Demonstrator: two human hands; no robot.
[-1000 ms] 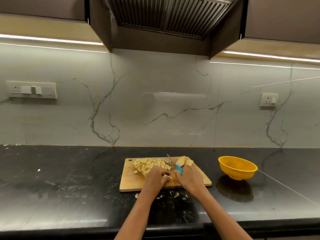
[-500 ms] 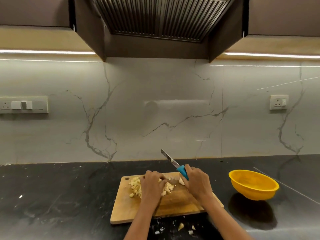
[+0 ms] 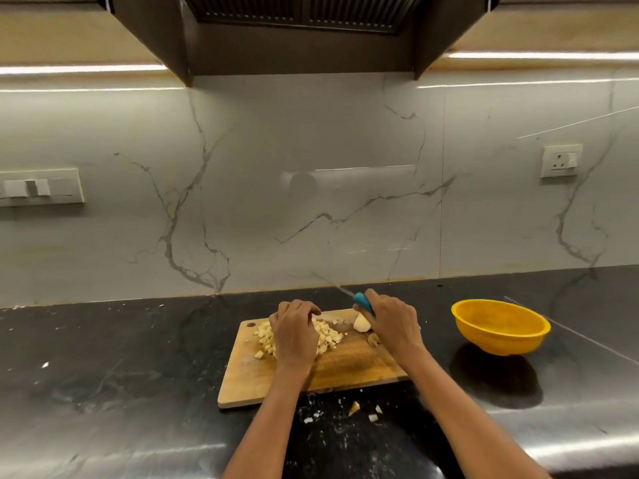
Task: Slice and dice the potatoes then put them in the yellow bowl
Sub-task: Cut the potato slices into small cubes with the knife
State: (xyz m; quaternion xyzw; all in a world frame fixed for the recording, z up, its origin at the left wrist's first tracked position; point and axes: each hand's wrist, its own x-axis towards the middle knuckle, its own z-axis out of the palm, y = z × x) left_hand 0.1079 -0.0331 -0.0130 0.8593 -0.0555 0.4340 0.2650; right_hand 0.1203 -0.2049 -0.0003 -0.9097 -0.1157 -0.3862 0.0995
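Knife now lower, blade seemingly blurred, beside potato chunk.

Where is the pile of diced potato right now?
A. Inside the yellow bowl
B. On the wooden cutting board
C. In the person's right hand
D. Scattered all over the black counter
B: the pile of small pale diced potato cubes lies on the rectangular wooden cutting board, under the left hand; the round yellow plastic bowl beside it looks empty.

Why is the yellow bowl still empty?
Empty as far as shows: the yellow bowl has only bare yellow inside, while the diced potato still lies on the cutting board.
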